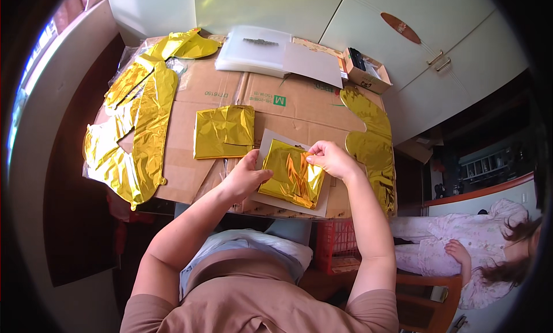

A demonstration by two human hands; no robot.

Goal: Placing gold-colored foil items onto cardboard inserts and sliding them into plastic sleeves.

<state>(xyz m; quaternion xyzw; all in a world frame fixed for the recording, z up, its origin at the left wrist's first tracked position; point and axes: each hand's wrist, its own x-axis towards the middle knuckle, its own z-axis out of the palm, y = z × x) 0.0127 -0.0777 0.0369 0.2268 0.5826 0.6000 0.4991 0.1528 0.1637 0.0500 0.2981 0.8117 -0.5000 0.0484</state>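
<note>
A folded gold foil balloon [285,174] lies on a grey-white card [265,205] near the table's front edge. My right hand [335,160] pinches the balloon's upper right corner between thumb and fingers. On the opposite side, my left hand [245,177] is closed at the left edge, its thumb resting on the foil; its other fingers are partly hidden. Just left of the card sits a second folded foil balloon [223,131], flat and roughly square.
Large unfolded gold foil balloons lie along the left [151,131] and right [371,143] of the cardboard-covered table [190,103]. Clear plastic sleeves [247,48], a grey card [314,62] and a small open box [368,74] stand at the back. A person [461,246] is at the right.
</note>
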